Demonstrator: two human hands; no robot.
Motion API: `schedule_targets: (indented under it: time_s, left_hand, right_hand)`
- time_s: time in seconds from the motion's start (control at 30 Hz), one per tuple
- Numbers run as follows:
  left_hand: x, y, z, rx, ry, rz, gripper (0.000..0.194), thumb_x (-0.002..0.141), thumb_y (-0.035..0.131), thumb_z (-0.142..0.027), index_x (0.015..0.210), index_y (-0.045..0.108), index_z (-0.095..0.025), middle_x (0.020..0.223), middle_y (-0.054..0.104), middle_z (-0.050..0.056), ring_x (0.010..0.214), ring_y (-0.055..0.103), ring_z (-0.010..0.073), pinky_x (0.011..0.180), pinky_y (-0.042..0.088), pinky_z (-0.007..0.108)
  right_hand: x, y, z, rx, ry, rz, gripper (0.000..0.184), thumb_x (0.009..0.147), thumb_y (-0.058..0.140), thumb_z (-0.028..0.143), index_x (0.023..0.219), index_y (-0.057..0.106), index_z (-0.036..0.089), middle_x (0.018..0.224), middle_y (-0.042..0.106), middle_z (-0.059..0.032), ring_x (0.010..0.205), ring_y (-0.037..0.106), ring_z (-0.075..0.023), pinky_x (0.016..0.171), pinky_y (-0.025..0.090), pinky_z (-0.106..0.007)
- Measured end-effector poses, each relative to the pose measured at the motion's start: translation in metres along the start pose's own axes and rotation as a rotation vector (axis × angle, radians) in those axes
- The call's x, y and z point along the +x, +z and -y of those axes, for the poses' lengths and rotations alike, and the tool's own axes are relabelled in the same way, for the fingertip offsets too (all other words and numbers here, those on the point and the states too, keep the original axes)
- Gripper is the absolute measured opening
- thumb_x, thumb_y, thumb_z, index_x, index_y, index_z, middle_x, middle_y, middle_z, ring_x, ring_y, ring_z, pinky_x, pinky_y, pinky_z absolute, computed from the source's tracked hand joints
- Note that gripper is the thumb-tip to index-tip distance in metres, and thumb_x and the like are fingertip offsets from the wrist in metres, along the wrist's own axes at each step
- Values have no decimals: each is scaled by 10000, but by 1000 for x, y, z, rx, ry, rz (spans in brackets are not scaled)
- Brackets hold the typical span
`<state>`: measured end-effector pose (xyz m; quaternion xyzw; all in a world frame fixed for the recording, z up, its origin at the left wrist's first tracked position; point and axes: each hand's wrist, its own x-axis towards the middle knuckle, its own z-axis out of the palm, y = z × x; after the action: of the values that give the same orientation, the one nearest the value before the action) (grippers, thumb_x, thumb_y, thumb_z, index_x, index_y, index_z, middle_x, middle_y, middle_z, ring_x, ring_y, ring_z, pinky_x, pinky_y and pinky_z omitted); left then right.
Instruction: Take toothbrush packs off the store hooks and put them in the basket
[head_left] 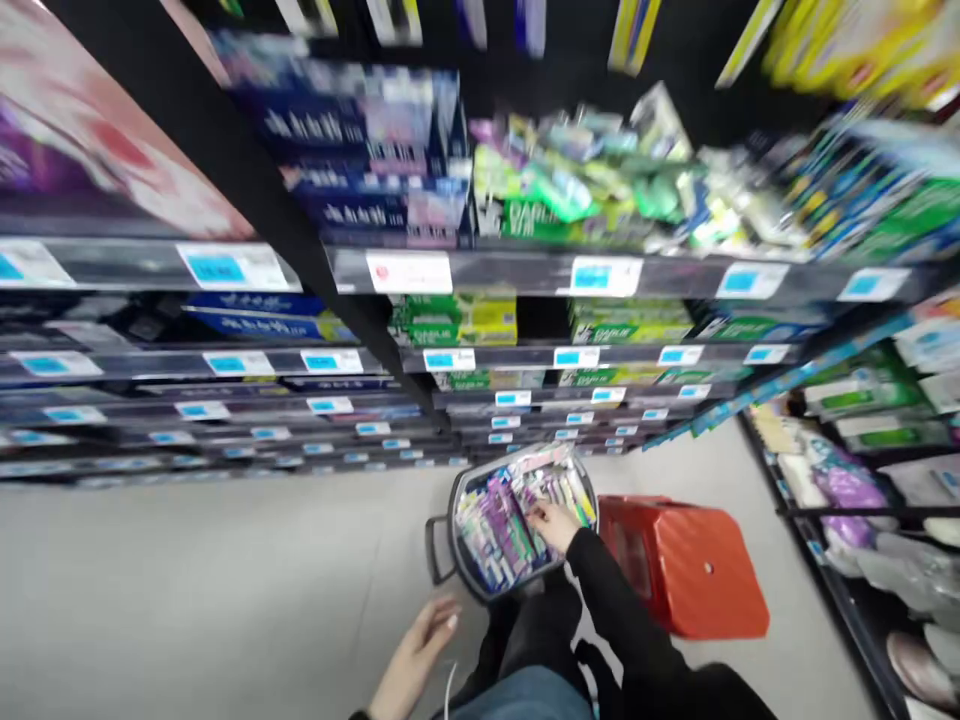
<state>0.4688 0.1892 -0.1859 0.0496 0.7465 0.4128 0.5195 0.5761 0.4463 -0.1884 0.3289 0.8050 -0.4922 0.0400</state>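
Observation:
A dark-rimmed basket [459, 540] on the floor by my feet is packed with small purple, white and yellow packs [510, 520], too blurred to name. My right hand [553, 524] reaches down into it, fingers bent together over the packs near the middle. What those fingers grip, if anything, is hidden. To the basket's lower left, my left hand [421, 645] hovers holding nothing, its thumb apart from the fingers. A handle [433, 550] sticks out on the basket's left side.
A red plastic stool [697, 570] stands right beside the basket. Ahead, shelves with a price-tag rail [517, 270] hold green toothpaste boxes [450, 320], dark blue boxes [330, 130] and loose packs [577, 180]. Another shelf [832, 510] runs along the right.

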Motion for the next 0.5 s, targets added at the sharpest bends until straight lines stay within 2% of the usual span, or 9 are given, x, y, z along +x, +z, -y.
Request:
schedule_targets:
  time_s: [0.07, 0.13, 0.2, 0.27, 0.33, 0.4, 0.43, 0.5]
  left_hand:
    - [10, 8, -13, 0, 75, -6, 719, 484, 644, -711, 1004, 616, -215, 1093, 692, 131, 1080, 608, 334, 953, 457, 426]
    - [19, 17, -28, 0, 145, 13, 715, 468, 637, -726, 977, 626, -223, 1057, 701, 120, 1073, 611, 336, 926, 474, 415]
    - [23, 27, -43, 17, 221, 52, 685, 490, 641, -706, 976, 630, -224, 1024, 709, 110, 1075, 612, 328, 914, 478, 401]
    - [21, 37, -59, 52, 300, 82, 666, 518, 638, -681, 992, 629, -214, 1011, 713, 112, 1081, 610, 321, 928, 467, 393]
    - [14, 47, -71, 87, 368, 82, 657, 540, 619, -668, 999, 627, -197, 1015, 711, 121, 1094, 603, 316, 950, 449, 381]
    - [6, 55, -78, 124, 407, 85, 632, 586, 587, -648, 1023, 619, -192, 1042, 704, 121, 1108, 597, 299, 960, 438, 361]
    - [2, 60, -78, 147, 416, 83, 619, 606, 571, -634, 1036, 614, -190, 1048, 700, 121, 1109, 597, 292, 961, 435, 354]
    - [-3, 68, -75, 200, 418, 75, 608, 637, 539, -608, 1063, 606, -180, 1049, 695, 125, 1100, 601, 289, 956, 437, 354]
  right_hand:
    - [-7, -54, 22, -7, -67, -76, 129, 843, 532, 206, 895, 639, 156, 796, 686, -35, 724, 639, -154, 713, 514, -303]
    - [-21, -119, 50, 21, -199, -201, 189, 853, 510, 265, 972, 627, 176, 877, 699, -37, 792, 650, -154, 760, 509, -298]
    - [-41, -188, 83, 57, -363, -382, 248, 862, 501, 363, 990, 620, 187, 920, 697, -46, 841, 647, -166, 790, 501, -312]
    - [-59, -252, 121, 33, -474, -565, 285, 858, 498, 412, 981, 620, 186, 899, 694, -48, 799, 643, -168, 764, 499, -316]
    - [-68, -303, 162, -70, -543, -755, 306, 839, 514, 431, 977, 619, 179, 900, 689, -55, 757, 629, -164, 748, 495, -322]
    - [-62, -338, 208, -180, -616, -867, 332, 825, 525, 449, 983, 615, 171, 941, 682, -67, 778, 622, -171, 752, 496, -326]
    - [-54, -348, 232, -243, -652, -867, 351, 822, 531, 458, 1003, 609, 168, 960, 677, -70, 804, 623, -177, 763, 498, -327]
    - [-29, -355, 277, -419, -687, -810, 417, 816, 544, 482, 1070, 592, 155, 1039, 657, -95, 918, 618, -204, 836, 487, -343]
